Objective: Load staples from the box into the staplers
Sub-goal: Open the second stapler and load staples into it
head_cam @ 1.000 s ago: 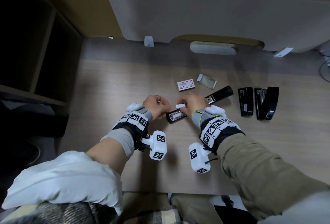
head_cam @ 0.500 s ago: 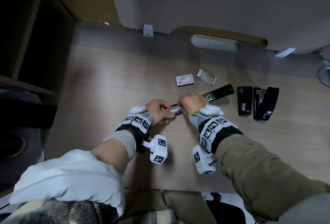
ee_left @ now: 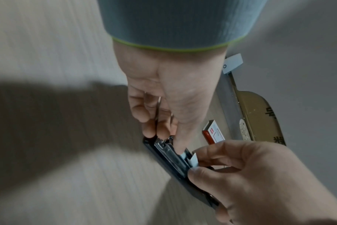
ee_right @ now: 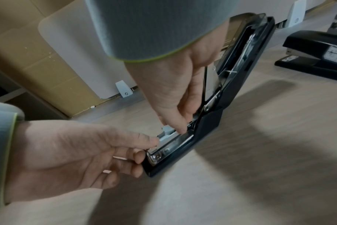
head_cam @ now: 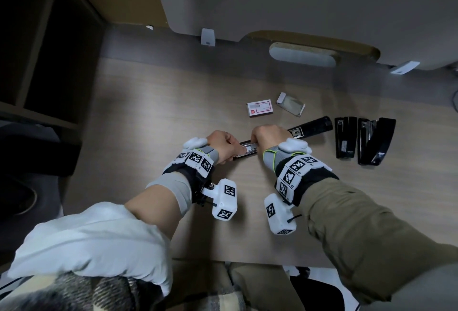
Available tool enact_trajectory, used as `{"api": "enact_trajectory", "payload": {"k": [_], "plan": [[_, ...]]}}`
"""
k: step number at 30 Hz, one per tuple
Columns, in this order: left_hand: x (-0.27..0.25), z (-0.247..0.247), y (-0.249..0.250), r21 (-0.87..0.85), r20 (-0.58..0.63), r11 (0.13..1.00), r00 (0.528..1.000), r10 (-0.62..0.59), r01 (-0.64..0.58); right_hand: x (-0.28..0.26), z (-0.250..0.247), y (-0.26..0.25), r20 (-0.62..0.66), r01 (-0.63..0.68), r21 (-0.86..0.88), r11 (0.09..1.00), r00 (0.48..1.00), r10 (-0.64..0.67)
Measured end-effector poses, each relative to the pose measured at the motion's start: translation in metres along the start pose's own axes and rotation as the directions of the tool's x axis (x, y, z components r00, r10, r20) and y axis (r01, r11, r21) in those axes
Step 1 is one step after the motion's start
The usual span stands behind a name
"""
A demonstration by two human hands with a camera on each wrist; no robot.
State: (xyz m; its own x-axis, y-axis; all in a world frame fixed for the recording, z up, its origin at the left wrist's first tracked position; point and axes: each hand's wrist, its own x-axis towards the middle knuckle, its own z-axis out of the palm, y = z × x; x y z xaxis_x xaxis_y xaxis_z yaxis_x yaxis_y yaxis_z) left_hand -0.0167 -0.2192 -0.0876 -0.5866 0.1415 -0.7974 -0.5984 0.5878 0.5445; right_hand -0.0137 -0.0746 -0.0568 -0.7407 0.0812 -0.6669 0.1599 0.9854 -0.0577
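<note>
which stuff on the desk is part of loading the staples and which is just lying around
In the job: open stapler, held by left hand and right hand; staple strip; staple box; box tray; two closed staplers.

Lying about: desk divider; divider clip.

**Desk layout**

Opened stapler (head_cam: 280,141) lies flat mid-desk (head_cam: 153,112), running diagonally. Left hand (head_cam: 223,146) sits at its near-left end, right hand (head_cam: 269,138) just right of that, over the tray. Staple box (head_cam: 260,108) behind it; box sleeve (head_cam: 290,104) right of the box. Two staplers (head_cam: 345,141) (head_cam: 375,141) side by side at far right.
</note>
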Motion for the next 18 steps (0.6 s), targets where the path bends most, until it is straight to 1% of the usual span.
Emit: {"api": "enact_trajectory", "payload": {"k": [2,6,11,14,16,18], "plan": [[0.002,0.002,0.001,0.023,0.006,1.000,1.000,-0.011,0.011,0.001,-0.002,0.000,0.021,-0.004,0.013,1.000,1.000,0.004],[0.001,0.003,0.003,0.037,0.015,0.999,1.000,-0.017,0.016,0.000,0.000,0.000,0.023,0.024,-0.021,0.999,0.999,-0.024],[0.000,0.003,0.006,0.059,0.024,0.998,1.000,-0.017,0.016,-0.003,0.003,0.002,-0.003,0.069,-0.120,0.990,0.998,-0.070],[0.000,-0.003,0.001,0.026,-0.019,1.000,1.000,0.012,-0.011,-0.005,0.002,0.003,-0.034,0.105,-0.154,0.983,0.993,-0.112],[0.002,-0.006,-0.005,-0.007,-0.054,0.999,0.998,0.043,-0.043,-0.003,0.002,-0.001,-0.037,0.096,-0.152,0.984,0.994,-0.103],[0.006,-0.008,-0.010,-0.012,-0.103,0.997,0.992,0.078,-0.080,-0.002,0.001,-0.006,-0.057,0.104,-0.189,0.977,0.992,-0.116]]}}
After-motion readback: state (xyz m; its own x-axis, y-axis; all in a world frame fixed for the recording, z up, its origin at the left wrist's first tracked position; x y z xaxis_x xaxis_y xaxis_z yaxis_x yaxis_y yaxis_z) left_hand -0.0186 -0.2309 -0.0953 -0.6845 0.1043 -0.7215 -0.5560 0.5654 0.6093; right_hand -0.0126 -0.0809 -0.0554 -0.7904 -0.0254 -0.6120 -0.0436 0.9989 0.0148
